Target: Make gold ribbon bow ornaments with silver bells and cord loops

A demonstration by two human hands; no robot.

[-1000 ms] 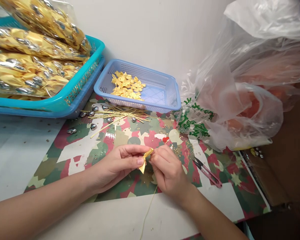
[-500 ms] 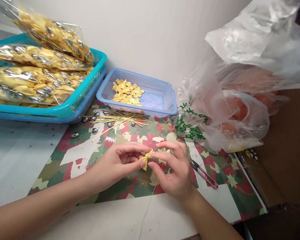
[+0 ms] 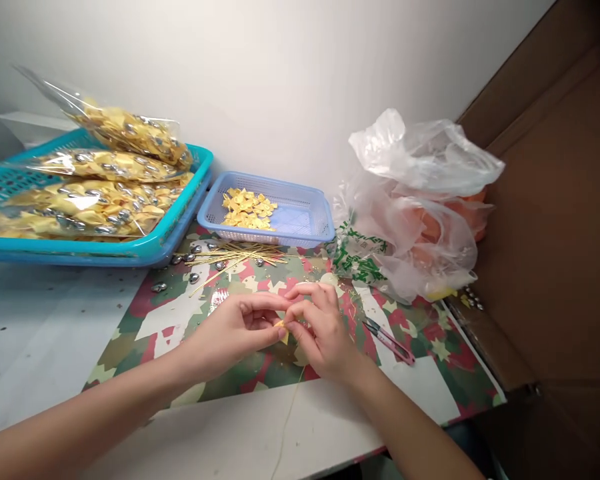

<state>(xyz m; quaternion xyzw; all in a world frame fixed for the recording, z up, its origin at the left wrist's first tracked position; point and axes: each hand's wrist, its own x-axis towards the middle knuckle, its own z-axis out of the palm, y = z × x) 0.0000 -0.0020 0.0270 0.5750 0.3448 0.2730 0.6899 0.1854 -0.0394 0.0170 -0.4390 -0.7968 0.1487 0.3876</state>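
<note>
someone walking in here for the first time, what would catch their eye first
Probably the shiny clear bags of yellow and silver pieces, piled in a turquoise basket at the left. Next, the crumpled translucent plastic bags at the right, with orange showing through. Then, low in the centre, the left hand and right hand meeting at a small, mostly hidden yellow ribbon piece.

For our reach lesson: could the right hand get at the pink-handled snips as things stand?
Probably yes: the snips lie right of the right hand with nothing visible between, though it is busy at the yellow ribbon piece.
</note>
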